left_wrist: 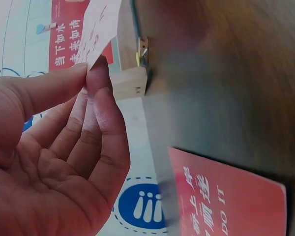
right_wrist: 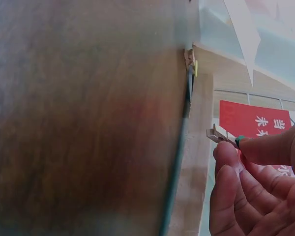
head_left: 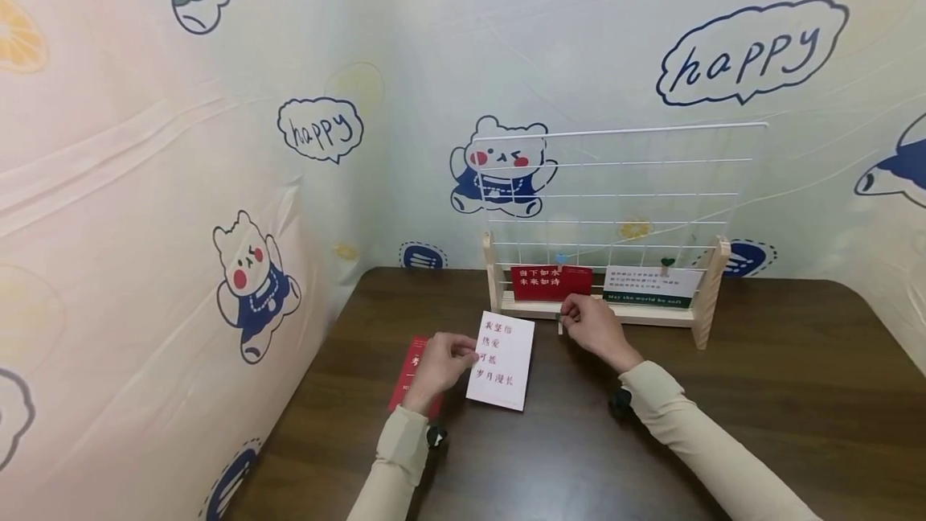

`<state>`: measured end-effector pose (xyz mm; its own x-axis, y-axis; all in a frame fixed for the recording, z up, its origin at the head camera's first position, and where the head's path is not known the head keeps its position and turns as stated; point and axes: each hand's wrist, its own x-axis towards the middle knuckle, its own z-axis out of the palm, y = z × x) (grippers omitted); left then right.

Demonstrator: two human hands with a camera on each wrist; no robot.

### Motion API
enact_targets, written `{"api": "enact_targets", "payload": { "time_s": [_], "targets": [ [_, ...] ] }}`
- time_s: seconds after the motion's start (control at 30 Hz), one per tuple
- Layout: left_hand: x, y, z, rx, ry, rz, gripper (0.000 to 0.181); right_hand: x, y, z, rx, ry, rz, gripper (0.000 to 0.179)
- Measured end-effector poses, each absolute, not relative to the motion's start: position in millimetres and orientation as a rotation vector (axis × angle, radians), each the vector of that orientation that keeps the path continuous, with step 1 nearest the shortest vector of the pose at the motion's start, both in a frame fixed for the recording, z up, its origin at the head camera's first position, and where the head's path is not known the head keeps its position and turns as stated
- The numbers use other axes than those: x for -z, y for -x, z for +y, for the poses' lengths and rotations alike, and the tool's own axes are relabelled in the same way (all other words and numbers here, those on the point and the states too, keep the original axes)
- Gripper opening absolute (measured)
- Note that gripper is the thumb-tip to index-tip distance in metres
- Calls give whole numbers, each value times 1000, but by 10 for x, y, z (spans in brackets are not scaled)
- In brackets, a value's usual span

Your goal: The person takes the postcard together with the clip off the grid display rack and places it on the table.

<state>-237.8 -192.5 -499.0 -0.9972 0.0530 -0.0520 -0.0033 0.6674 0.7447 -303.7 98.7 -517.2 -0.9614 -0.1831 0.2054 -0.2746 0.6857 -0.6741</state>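
Observation:
My left hand (head_left: 443, 364) pinches a white card (head_left: 501, 360) with red handwritten-style characters at its left edge, between thumb and fingertips. It hangs over the table beside a red card (left_wrist: 231, 196) that lies there, partly hidden by this hand in the head view. Between thumb and forefinger of my right hand (head_left: 596, 330) is a small wooden clothespin (right_wrist: 220, 135) with a green end. That hand is in front of the rack's wooden base, just below a red card (head_left: 551, 284) clipped to the wire grid with a blue-topped clothespin.
The white wire grid (head_left: 615, 196) stands in a wooden base (head_left: 646, 314) at the table's back. A white-and-green card (head_left: 651, 284) hangs at its right under a heart-topped green clip (head_left: 667, 262). Another small clothespin (left_wrist: 143, 51) with yellow lies by the base. Printed curtains surround the table (head_left: 810, 392).

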Motion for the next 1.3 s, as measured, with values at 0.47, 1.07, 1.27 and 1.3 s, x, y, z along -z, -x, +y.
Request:
{"api": "enact_targets", "payload": {
  "time_s": [0.47, 1.07, 1.27, 1.3],
  "targets": [
    [5082, 2300, -2016, -1246, -28, 2746, 19, 5252, 3087, 827, -1213, -370, -2835, 4],
    [5180, 2213, -2142, -1244, -69, 2704, 19, 5361, 3195, 591, -1407, -347, -2843, 4],
    [5162, 2223, -2149, -1222, -41, 2728, 20, 5342, 3205, 547, -1414, -369, -2844, 4],
    [5164, 2229, -2151, -1212, -33, 2738, 20, 5336, 3207, 543, -1412, -374, -2843, 4]
  ]
}}
